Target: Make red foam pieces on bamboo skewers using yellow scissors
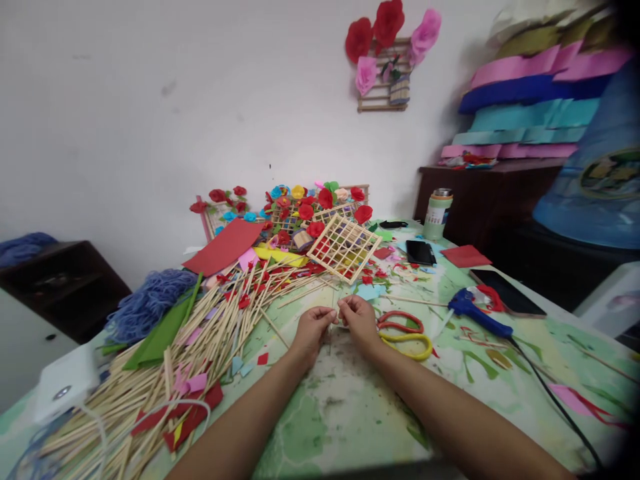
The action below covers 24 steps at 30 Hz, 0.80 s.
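My left hand (311, 331) and my right hand (357, 319) meet at the middle of the table, fingertips pinched together on a small pale piece (336, 316) that I cannot make out clearly. Both hands rest on the green patterned tablecloth (340, 413). Just right of my right hand lie red-handled scissors (400, 323) and yellow-handled scissors (409, 344). A big heap of thin wooden sticks (200, 347) spreads out to the left of my left hand.
A wooden lattice frame (344, 247) and paper flowers (310, 210) lie behind the hands. A blue glue gun (475, 310) with its cable, two phones (507, 293), a bottle (437, 215), blue yarn (145, 303) and a white box (65, 383) are around the table.
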Tool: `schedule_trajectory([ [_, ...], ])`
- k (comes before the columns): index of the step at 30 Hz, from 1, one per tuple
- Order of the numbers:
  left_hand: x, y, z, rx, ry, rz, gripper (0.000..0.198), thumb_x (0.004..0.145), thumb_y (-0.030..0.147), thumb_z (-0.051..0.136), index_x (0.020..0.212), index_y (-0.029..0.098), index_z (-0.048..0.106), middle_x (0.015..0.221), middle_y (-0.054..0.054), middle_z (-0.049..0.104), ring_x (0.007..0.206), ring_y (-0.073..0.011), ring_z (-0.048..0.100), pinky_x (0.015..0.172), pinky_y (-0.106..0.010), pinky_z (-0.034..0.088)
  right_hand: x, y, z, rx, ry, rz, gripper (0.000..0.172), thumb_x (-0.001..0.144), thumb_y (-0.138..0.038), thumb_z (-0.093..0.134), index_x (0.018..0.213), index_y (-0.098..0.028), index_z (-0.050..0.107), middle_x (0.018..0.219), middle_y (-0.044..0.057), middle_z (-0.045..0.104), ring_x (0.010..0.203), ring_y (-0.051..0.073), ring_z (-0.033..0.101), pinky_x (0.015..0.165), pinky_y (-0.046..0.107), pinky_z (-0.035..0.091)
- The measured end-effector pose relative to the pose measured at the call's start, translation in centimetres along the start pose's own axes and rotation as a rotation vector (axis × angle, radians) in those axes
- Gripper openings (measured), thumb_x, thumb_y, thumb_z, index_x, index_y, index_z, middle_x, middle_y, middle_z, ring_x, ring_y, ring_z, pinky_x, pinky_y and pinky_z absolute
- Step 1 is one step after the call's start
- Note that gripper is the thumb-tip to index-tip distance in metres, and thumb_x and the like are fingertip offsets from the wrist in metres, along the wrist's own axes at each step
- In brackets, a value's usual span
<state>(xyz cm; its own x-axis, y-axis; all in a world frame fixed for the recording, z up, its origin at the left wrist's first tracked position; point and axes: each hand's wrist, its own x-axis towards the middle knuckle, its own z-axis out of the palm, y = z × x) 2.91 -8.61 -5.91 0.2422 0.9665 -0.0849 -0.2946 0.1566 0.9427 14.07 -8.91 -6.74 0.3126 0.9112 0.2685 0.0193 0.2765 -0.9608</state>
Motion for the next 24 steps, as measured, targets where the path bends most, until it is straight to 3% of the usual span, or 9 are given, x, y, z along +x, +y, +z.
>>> schedule_trajectory([
  [12, 0.02, -0.09, 0.26, -0.012, -0.003, -0.003, 0.029, 0.052, 0.031, 0.076, 0.067, 0.012, 0.061, 0.055, 0.001, 0.059, 0.047, -0.0071, 0.048, 0.043, -0.018, 0.032, 0.04, 0.19, 0.07, 0.055, -0.003, 0.022, 0.018, 0.069, -0.035, 0.053, 0.065, -0.019, 0.049, 0.045, -0.007, 0.043, 0.040, 0.009, 0.040, 0.041, 0.021, 0.033],
  [18, -0.02, -0.02, 0.29, -0.009, -0.005, -0.017, 0.030, 0.053, 0.032, 0.076, 0.067, 0.012, 0.060, 0.056, 0.001, 0.058, 0.039, -0.0043, 0.040, 0.039, -0.018, 0.026, 0.00, 0.23, 0.09, 0.064, -0.028, 0.024, 0.021, 0.070, -0.039, 0.054, 0.068, -0.018, 0.050, 0.046, -0.006, 0.049, 0.041, 0.010, 0.043, 0.041, 0.021, 0.034],
  [24, 0.28, -0.36, 0.07, -0.006, -0.009, 0.014, 0.027, 0.057, 0.032, 0.073, 0.066, 0.010, 0.061, 0.057, -0.002, 0.059, 0.044, -0.0055, 0.044, 0.041, -0.018, 0.025, -0.21, -0.27, 0.23, 0.129, -0.048, 0.065, 0.022, 0.071, -0.040, 0.053, 0.068, -0.018, 0.049, 0.045, -0.004, 0.051, 0.039, 0.010, 0.043, 0.040, 0.022, 0.034],
])
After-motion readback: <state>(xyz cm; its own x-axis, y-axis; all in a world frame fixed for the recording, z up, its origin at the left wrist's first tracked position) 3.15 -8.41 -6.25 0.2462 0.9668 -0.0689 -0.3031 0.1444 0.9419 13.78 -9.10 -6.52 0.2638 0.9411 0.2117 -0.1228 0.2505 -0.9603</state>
